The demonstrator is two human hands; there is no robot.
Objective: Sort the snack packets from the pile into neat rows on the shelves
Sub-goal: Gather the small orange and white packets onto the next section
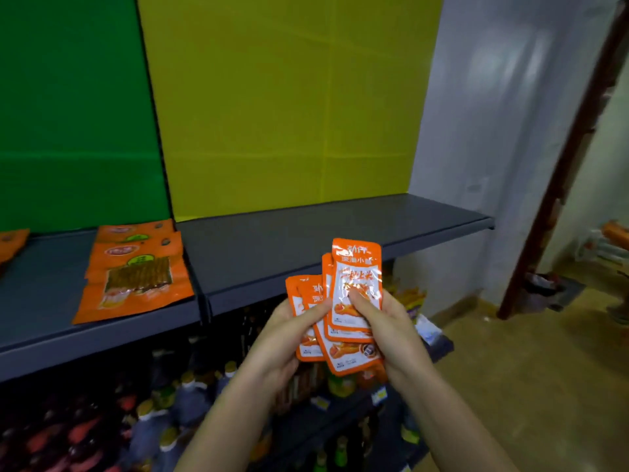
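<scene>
I hold a fan of several small orange snack packets in front of the grey shelf. My left hand grips the lower, left part of the fan, thumb across the packets. My right hand pinches the front packet, thumb pressed on its white window. The packets hover just before the shelf's front edge, not touching it. On the left shelf section lies a stack of larger orange packets, overlapping, flat. Another orange packet shows at the far left edge.
A green panel and a yellow panel back the shelf. Below are lower shelves with bottles and more goods. A white wall and a dark doorframe stand to the right, with tan floor beneath.
</scene>
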